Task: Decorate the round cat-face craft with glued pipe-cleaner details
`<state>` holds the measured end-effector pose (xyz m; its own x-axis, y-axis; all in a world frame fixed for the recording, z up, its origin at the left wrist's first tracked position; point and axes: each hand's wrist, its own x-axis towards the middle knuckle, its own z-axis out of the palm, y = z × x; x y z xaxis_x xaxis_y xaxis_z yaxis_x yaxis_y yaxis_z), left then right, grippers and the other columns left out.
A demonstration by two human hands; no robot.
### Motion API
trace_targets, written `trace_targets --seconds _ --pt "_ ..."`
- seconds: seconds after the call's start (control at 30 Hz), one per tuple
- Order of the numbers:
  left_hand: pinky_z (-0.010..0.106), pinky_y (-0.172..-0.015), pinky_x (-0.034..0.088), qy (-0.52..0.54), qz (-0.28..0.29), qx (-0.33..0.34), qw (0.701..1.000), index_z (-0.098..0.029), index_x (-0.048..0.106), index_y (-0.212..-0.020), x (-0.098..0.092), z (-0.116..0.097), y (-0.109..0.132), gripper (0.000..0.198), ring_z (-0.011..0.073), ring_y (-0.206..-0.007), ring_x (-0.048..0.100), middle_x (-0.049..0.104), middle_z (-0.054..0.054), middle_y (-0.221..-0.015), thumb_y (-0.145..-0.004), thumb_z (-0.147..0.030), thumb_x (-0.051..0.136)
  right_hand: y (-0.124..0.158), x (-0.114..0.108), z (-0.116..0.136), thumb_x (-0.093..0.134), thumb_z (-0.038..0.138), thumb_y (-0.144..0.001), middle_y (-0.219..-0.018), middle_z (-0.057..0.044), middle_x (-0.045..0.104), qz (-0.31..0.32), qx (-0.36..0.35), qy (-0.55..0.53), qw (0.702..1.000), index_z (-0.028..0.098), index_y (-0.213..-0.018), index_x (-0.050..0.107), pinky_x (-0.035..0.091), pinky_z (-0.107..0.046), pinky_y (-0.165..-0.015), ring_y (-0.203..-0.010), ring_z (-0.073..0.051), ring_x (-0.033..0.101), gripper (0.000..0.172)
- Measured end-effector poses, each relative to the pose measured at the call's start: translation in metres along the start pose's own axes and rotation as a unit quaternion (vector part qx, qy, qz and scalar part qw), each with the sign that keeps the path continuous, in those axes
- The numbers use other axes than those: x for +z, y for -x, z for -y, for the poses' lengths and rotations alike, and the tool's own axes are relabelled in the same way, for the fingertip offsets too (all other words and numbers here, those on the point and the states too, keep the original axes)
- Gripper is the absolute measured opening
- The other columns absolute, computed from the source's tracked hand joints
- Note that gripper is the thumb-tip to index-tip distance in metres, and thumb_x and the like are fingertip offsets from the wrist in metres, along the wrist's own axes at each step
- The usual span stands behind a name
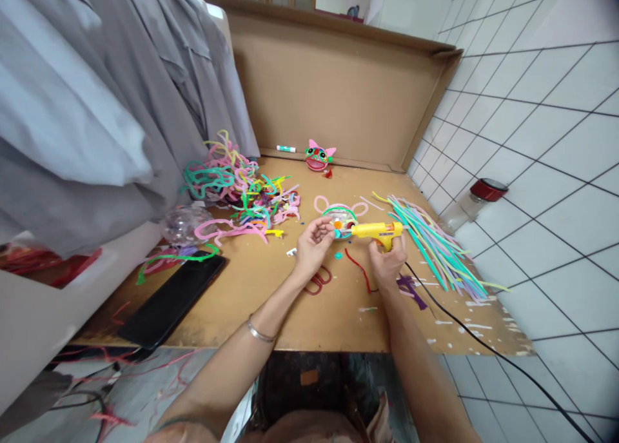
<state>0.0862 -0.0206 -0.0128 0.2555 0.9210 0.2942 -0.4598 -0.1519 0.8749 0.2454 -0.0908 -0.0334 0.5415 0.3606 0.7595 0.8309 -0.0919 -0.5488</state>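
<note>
My right hand is wrapped round the grip of a yellow glue gun, whose nozzle points left. Its tip is by the fingers of my left hand, which are pinched together; anything between them is too small to make out. Just behind the fingertips lies a round clear piece edged with green pipe cleaner, with pink loops like ears and small coloured parts on it. A teal disc lies on the table in front. Nearby are a bent red pipe cleaner and dark red loops.
Tangled pipe cleaners and a black phone are on the left. Straight pipe cleaners and a red-lidded jar stand right. A decorated face sits by the cardboard wall. The gun's black cord trails right.
</note>
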Motion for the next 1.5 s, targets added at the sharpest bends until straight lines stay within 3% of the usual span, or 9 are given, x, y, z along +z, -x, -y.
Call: trace_targets --seconds 0.97,1.5 --pt "0.025 -0.079 0.049 -0.004 0.002 0.002 1.000 -0.019 0.063 -0.096 0.0000 0.0010 0.0001 0.033 0.0114 -0.078 0.060 0.065 0.001 -0.083 -0.067 -0.028 0.075 -0.0020 -0.0038 0.0024 0.052 0.026 -0.073 -0.074 -0.001 0.047 0.008 -0.005 0.002 1.000 0.022 -0.078 0.050 0.047 -0.033 -0.064 -0.068 -0.019 0.051 0.007" --pt "0.026 -0.080 0.049 -0.001 0.007 -0.005 1.000 -0.019 0.063 -0.096 -0.0001 0.0006 0.0006 0.032 0.0121 -0.079 0.060 0.065 0.001 -0.083 -0.068 -0.027 0.075 -0.0016 -0.0046 0.0018 0.053 0.027 -0.073 -0.077 -0.002 0.049 0.016 0.001 -0.005 1.000 0.021 -0.079 0.053 0.047 -0.034 -0.068 -0.071 -0.020 0.051 0.009"
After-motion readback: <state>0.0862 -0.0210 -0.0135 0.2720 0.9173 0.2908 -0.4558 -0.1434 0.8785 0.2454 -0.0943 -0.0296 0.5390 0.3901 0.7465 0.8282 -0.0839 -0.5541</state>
